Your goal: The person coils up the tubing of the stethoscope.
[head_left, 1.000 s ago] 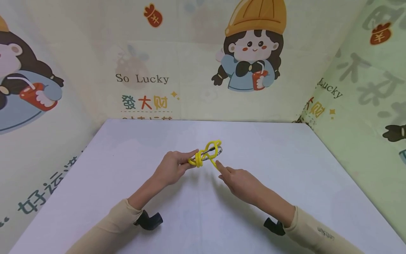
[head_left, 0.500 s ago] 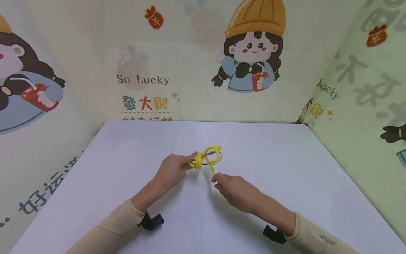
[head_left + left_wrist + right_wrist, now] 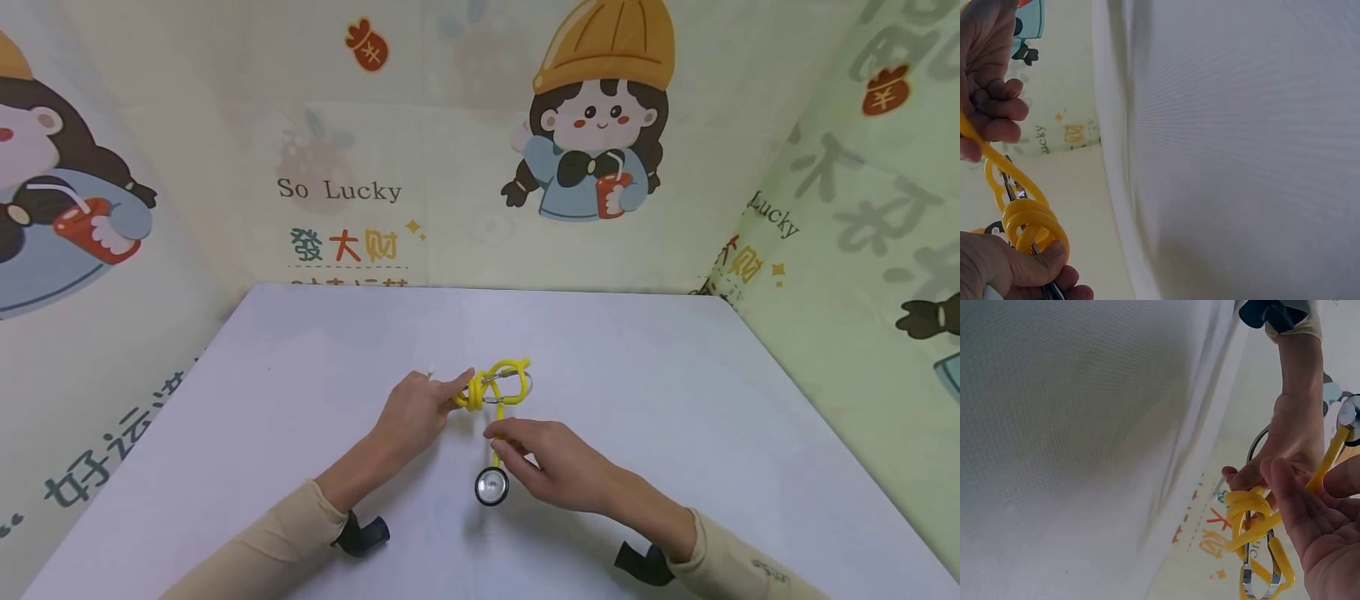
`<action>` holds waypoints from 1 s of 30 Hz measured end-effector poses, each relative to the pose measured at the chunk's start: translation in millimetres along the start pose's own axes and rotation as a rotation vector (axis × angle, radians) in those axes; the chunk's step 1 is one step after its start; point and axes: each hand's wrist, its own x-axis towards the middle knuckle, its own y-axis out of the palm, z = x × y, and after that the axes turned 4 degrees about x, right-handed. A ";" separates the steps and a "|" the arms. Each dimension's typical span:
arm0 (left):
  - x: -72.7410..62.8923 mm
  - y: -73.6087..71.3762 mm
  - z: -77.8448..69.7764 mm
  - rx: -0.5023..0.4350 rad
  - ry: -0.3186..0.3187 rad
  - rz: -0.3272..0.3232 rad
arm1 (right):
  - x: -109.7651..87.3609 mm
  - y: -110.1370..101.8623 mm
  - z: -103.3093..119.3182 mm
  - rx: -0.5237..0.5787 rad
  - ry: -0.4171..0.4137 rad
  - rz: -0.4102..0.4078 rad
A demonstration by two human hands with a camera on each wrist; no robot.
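A stethoscope with yellow tubing (image 3: 476, 392) is held up over the table, its tube wound in several turns round the metal ear tubes (image 3: 1257, 440). My left hand (image 3: 412, 408) pinches the wound end between thumb and fingers, as the left wrist view shows close up. Nearer to me, my right hand (image 3: 566, 458) has the free length of tube between thumb and fingers. Below those fingers hangs the round chest piece (image 3: 492, 487), silver with a black rim. Further along, a tubing loop and the metal spring (image 3: 1260, 587) stick out past the coil.
The white table (image 3: 337, 333) spreads under both hands. Patterned cloth walls (image 3: 465, 242) rise at the back and both sides. A black strap piece (image 3: 363, 536) shows at the left wrist, another (image 3: 643, 563) at the right.
My right hand has drawn the tube down toward me, away from the coil. The chest piece has come into sight below it. My left hand keeps its grip, a little lower.
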 end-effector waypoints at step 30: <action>-2.4 4.7 1.1 0.031 0.078 -0.161 | 24.4 24.7 -4.5 0.939 0.386 -0.235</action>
